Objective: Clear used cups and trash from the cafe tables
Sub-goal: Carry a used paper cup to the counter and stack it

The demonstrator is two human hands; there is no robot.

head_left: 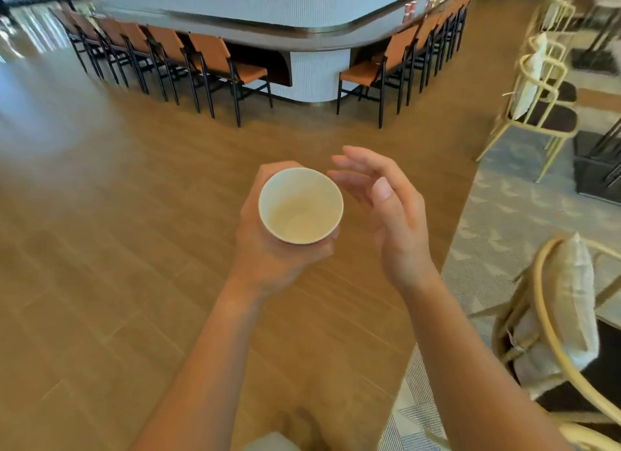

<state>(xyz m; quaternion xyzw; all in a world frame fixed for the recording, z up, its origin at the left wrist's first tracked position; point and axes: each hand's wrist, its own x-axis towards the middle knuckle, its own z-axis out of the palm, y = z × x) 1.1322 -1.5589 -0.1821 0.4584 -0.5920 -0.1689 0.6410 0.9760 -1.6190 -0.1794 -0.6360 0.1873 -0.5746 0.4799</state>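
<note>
A white paper cup point(300, 206) is held upright in front of me over the wooden floor, its inside bare apart from a faint stain at the bottom. My left hand point(268, 249) grips it from below and from the left, fingers curled round its wall. My right hand point(386, 208) hovers just to the right of the cup's rim, fingers straight and relaxed, holding nothing and not touching the cup.
A curved white bar counter point(268, 10) with several orange chairs point(218, 64) stands ahead. Cream-framed chairs with cushions point(568, 316) sit on a patterned carpet point(487, 249) at the right. Wooden floor point(117, 249) spreads between me and the counter.
</note>
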